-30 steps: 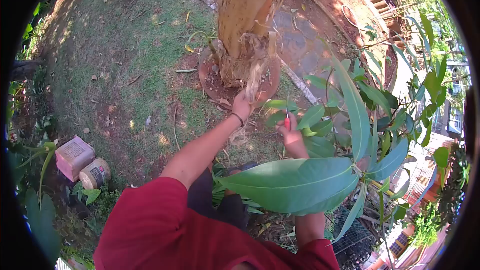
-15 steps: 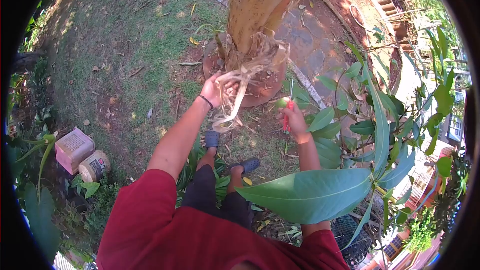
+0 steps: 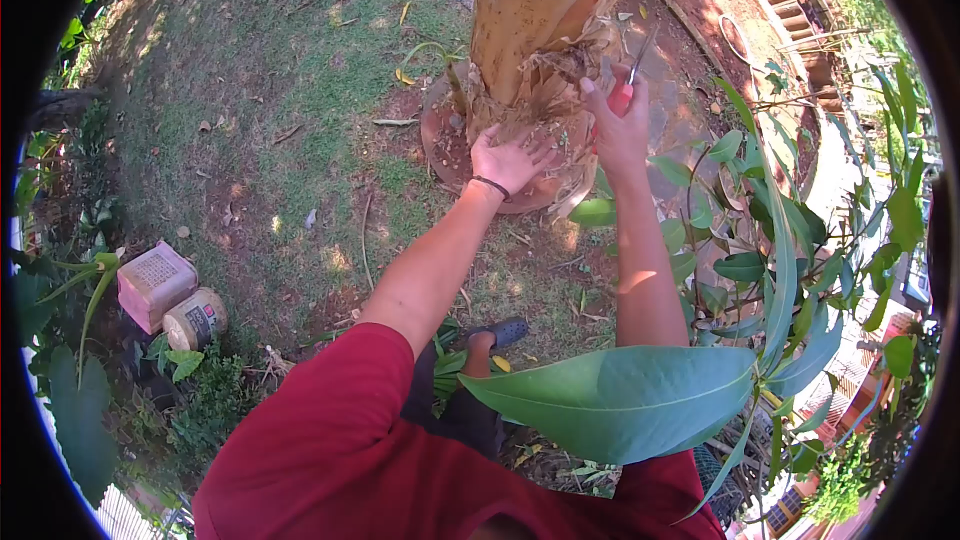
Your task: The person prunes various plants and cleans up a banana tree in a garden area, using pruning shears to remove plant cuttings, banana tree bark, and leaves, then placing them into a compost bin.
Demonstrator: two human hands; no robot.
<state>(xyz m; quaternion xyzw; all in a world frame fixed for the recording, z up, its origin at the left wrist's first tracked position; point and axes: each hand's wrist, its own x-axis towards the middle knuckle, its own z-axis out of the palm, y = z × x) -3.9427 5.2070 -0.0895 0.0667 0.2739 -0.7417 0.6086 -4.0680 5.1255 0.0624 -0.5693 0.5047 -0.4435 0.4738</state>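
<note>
A thick banana-like trunk [image 3: 515, 30] with dry, peeling brown sheaths stands in front of me. My left hand [image 3: 510, 160] lies palm up at its base, fingers spread and holding nothing, just below the frayed fibres. My right hand [image 3: 622, 130] is wrapped around a red-handled cutting tool [image 3: 622, 98] at the trunk's right side. Its metal blade points up and away; the exact kind is not clear. Loose dry strips [image 3: 578, 175] hang between my two hands, close to the right wrist.
A round earthen bed edge [image 3: 440, 155] rings the trunk's base. Large green leaves [image 3: 620, 400] reach in from the right, over my right arm. A pinkish square container [image 3: 157, 285] and a round labelled tub [image 3: 195, 320] sit at left. A stone path [image 3: 690, 110] runs behind.
My left hand has let go of the dry strip bundle and moved right, now open. My right hand has moved up and forward with the tool to the trunk's right side.
</note>
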